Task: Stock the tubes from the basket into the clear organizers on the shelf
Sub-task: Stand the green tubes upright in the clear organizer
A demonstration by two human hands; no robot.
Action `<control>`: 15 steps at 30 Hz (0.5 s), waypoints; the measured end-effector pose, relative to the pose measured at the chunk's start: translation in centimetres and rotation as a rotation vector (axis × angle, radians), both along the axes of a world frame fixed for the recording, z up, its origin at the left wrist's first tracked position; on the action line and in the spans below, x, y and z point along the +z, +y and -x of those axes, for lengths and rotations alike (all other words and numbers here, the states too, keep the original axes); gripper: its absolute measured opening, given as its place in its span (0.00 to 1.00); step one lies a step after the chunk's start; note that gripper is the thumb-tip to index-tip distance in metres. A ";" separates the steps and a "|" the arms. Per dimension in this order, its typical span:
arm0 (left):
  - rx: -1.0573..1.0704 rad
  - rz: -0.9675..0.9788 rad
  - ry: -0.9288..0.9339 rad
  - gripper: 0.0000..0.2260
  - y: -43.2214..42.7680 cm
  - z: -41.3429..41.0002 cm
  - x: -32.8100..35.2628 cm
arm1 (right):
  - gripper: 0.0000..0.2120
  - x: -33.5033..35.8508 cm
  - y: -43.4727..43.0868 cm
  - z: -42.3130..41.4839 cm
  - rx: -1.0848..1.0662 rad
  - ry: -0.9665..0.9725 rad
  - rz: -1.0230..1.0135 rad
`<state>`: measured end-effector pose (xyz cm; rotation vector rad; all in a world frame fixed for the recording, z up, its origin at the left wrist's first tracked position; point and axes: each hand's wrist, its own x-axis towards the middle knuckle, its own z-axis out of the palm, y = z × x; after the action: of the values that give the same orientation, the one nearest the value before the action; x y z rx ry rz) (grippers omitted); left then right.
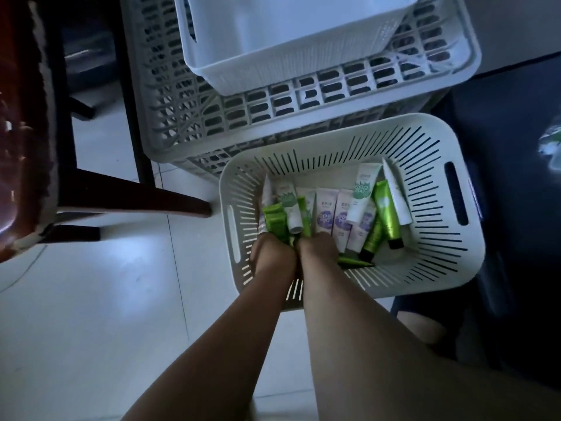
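On the pale tiled floor (91,299), left hand (271,256) and right hand (318,247) sit buried at seven o'clock in the white slotted plastic basket (440,278), grips unseen; the bunched green tubes (274,220) could slip.

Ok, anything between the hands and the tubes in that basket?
Nothing visible: the left hand and right hand are inside the basket, against the tubes; their fingers are hidden. The clear organizers are not in view.
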<state>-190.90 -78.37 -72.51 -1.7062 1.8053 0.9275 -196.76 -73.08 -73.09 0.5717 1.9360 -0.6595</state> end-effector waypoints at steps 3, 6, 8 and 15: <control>-0.004 0.069 0.062 0.07 -0.7 -0.3 0.3 | 0.14 -0.1 0.1 -0.3 -0.029 0.006 0.039; 0.012 0.099 0.129 0.06 -1.1 -0.3 1.8 | 0.14 0.4 0.5 -0.1 -0.091 -0.029 0.093; 0.019 0.137 0.186 0.05 -1.1 -0.1 2.9 | 0.17 0.7 1.0 0.4 -0.235 -0.075 0.148; 0.145 0.099 0.464 0.06 -1.8 1.4 7.3 | 0.13 5.4 3.2 2.7 -0.858 -0.174 0.411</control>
<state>-192.29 -80.13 -65.22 -1.8103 2.0602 1.4114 -199.47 -69.91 -67.64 1.1536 1.2796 -1.4429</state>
